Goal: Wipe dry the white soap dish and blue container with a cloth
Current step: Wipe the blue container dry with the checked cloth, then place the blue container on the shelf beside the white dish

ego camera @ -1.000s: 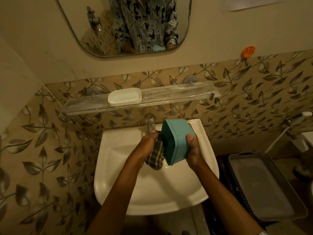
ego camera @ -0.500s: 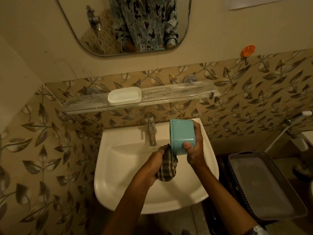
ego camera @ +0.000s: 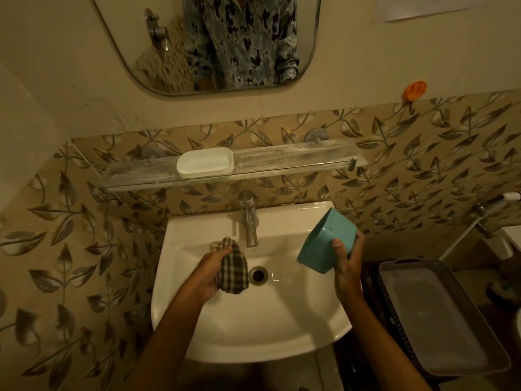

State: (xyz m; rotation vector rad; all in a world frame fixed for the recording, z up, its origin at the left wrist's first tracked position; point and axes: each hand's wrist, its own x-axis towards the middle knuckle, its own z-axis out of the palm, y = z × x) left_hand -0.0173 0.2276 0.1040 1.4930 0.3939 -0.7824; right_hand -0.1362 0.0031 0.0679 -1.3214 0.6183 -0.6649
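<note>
Now the hands stand apart, where half a second ago the cloth sat just under the blue container; the blue container (ego camera: 327, 241) has swung to the right of centre, tilted, clear of the cloth (ego camera: 232, 270); the cloth now lies left of the tap (ego camera: 249, 224). One container, one cloth, one white soap dish (ego camera: 205, 162), two hands; the dish sits on the glass shelf (ego camera: 296, 162) in the upper middle, well apart from both hands. The left hand (ego camera: 208, 273), at centre over the sink (ego camera: 253, 345), curls round the bunched checked cloth; the right hand (ego camera: 346, 266), right of centre, grips the container, thumb on its near side, fingers behind; both forearms reach up from the lower edge.
</note>
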